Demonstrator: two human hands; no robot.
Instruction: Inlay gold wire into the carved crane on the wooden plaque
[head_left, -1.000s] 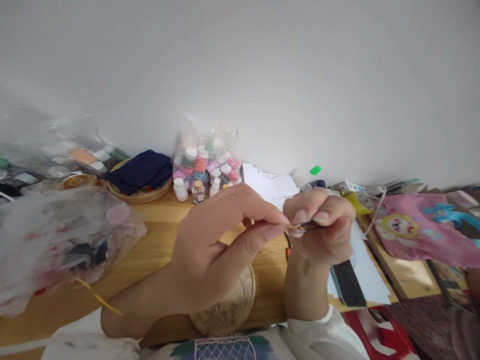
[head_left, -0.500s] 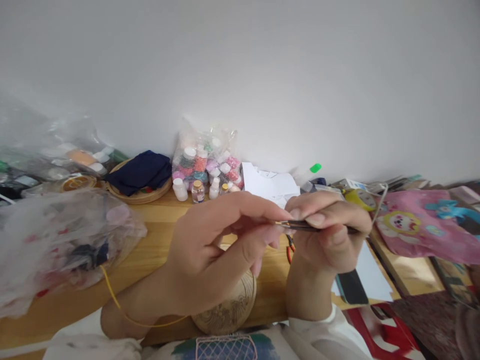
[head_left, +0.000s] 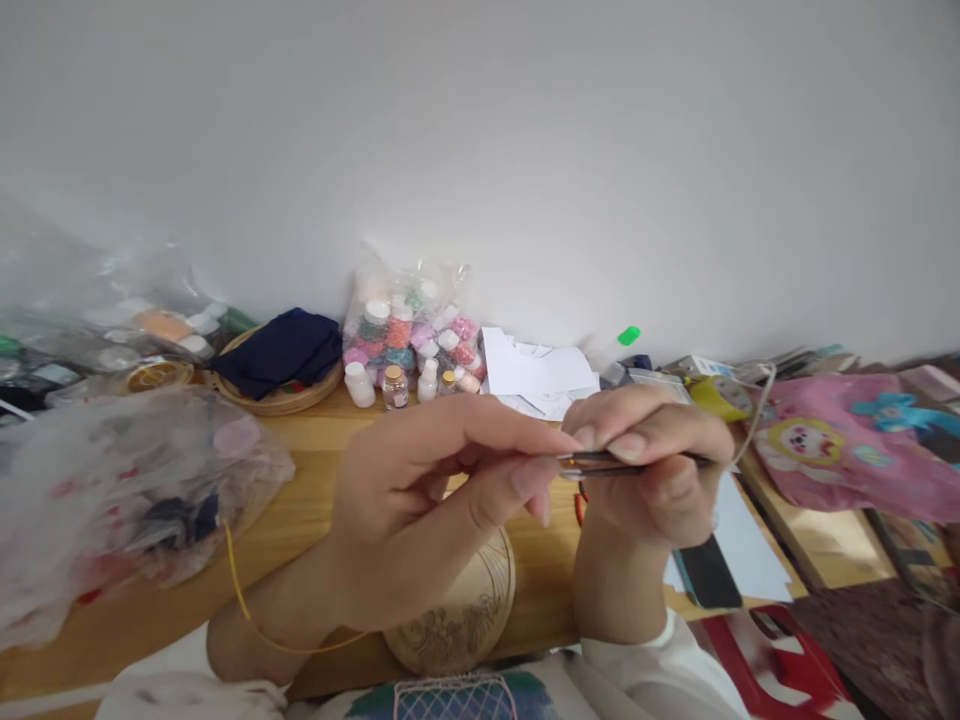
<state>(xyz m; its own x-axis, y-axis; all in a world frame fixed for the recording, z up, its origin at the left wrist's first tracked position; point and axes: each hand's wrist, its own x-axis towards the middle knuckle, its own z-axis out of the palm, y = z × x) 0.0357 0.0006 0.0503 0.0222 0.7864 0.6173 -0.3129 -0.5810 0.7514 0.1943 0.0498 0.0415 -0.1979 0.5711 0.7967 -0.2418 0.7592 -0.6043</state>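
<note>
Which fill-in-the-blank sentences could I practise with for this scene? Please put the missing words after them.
The left hand has its thumb and ____ finger by the end of the slim dark tool in the right hand.
The thin cord below the left hand is ____.
The cloth on the round tray is dark ____.

Missing words: index, yellow, blue.

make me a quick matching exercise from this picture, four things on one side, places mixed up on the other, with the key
Things:
1. tweezers
2. yellow cord
3. navy cloth
4. dark phone

Places:
A. on white paper
B. curving beside the left forearm
C. in the right hand
D. on a round tray

Pairs: 1-C, 2-B, 3-D, 4-A
</note>
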